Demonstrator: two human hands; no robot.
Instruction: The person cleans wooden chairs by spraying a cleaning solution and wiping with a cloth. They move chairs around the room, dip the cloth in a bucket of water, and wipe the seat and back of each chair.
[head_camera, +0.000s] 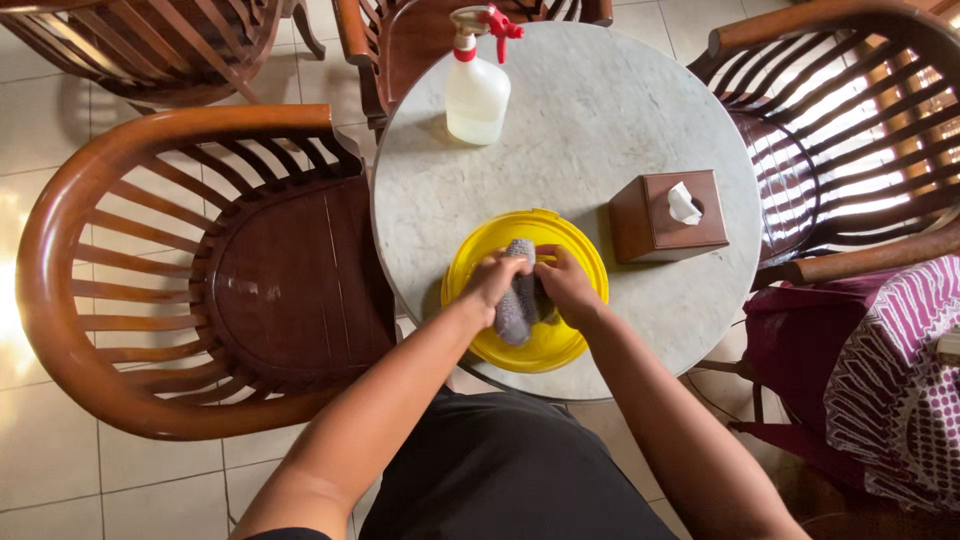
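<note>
1. Your left hand (493, 275) and right hand (565, 283) both clench the grey cloth (516, 305) over the yellow basin (578, 250) on the counter (590, 110).
2. The spray bottle (476, 95) holds pale liquid; a tissue pokes out of the brown box (660, 222).

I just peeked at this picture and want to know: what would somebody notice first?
The bright yellow basin at the near edge of the round marble table jumps out, with the left hand and right hand gripping a grey cloth over it. Behind stands a spray bottle; to the right, a brown tissue box.
</note>
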